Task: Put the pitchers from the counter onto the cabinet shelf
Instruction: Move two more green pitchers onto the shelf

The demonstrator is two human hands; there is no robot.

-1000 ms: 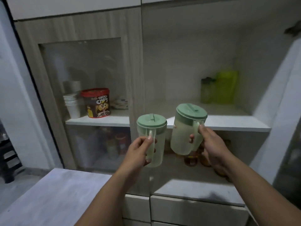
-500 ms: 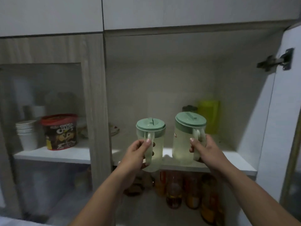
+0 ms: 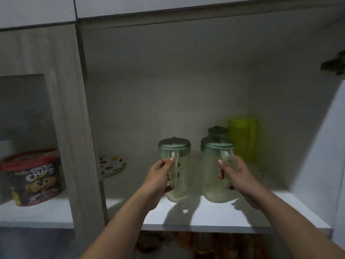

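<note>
Two pale translucent pitchers with green lids stand side by side on the white cabinet shelf (image 3: 261, 217). My left hand (image 3: 158, 176) grips the handle of the left pitcher (image 3: 182, 176). My right hand (image 3: 237, 172) grips the handle of the right pitcher (image 3: 211, 176). Both pitcher bases look down on the shelf surface, near its front half, and both stand upright.
Behind the right pitcher stand a dark-lidded container (image 3: 218, 130) and a yellow-green pitcher (image 3: 242, 139). A spotted plate (image 3: 111, 165) lies at the shelf's left. A wooden divider (image 3: 74, 128) separates a compartment holding a Choco Chips tub (image 3: 32, 176). The open cabinet door (image 3: 328, 146) stands at right.
Both hands carried the pitchers up and forward from in front of the shelf edge into the cabinet. The pitchers now rest on the shelf.
</note>
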